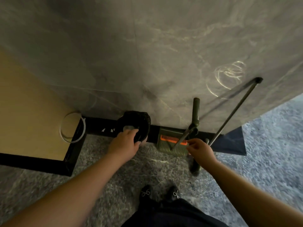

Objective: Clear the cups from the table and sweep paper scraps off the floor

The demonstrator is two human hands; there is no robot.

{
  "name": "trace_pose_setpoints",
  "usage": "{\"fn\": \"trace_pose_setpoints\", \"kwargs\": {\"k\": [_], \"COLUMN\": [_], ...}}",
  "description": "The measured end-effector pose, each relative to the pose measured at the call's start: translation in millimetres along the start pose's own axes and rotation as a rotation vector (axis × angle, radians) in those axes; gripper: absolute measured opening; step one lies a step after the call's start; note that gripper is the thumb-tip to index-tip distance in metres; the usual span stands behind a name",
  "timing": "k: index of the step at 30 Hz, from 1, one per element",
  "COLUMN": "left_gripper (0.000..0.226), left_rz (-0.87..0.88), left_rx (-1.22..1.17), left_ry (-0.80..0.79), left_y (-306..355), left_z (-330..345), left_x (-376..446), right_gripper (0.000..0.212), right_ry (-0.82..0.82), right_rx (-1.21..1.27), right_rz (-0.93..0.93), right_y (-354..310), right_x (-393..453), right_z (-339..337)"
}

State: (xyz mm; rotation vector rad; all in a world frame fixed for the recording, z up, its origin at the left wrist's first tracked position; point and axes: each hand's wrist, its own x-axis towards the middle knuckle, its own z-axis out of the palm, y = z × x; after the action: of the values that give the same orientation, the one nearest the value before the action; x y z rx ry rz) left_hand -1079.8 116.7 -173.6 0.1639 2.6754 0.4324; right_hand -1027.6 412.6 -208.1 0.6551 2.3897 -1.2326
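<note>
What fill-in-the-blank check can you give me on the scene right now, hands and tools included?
1. The left hand is at the black ____ standing against the wall.
2. The toothed strip on the green dustpan is coloured ____.
3. The hand reaching towards the dustpan's thin metal handle is the person's ____ one.

Missing words: bin; orange; right.
</note>
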Motion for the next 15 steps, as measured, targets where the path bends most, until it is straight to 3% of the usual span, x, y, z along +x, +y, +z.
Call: {"fn": "trace_pose_setpoints", "kwargs": {"k": [9, 15], "left_gripper": [0.060, 0.066], "left_rz": [0.255, 0.235], "left_rx": [-0.041, -0.167], "left_ry": [0.040, 0.045], "left_y": [108.4, 176.1], "left_z": [-14.7, 1.9], "left_x": [46.5, 73.1], "right_gripper": [0.023, 0.033], "right_ry": [0.170, 0.190], "right_rx": [0.126, 0.168], "right_rz": [0.013, -0.024], "right_y": [21.0, 39.3], "right_x": [0.8, 31.0], "right_z": [-61.2, -126.4]}}
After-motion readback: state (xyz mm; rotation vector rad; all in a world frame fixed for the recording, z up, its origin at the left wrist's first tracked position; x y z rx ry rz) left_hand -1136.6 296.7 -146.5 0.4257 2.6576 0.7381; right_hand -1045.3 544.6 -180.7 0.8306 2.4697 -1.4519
